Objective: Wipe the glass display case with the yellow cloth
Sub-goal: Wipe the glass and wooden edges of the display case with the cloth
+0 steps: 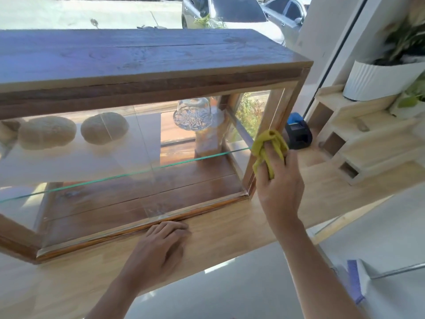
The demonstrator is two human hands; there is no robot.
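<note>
The glass display case (147, 88) has a dark wooden frame and top and stands on a light wooden counter (230, 231). Inside, a glass shelf carries two round loaves (76, 131) and a cut-glass dome (193, 113). My right hand (279, 183) grips the bunched yellow cloth (269, 146) and presses it against the case's front right corner post, about halfway up. My left hand (165, 245) lies palm down on the counter, fingers curled against the case's bottom front rail, holding nothing.
Right of the case sits a small black and blue device (297, 132). Beyond it stands a stepped pale wooden rack (358, 139) with a white plant pot (377, 79) on top. A window with parked cars lies behind. A brush head (355, 282) shows below the counter edge.
</note>
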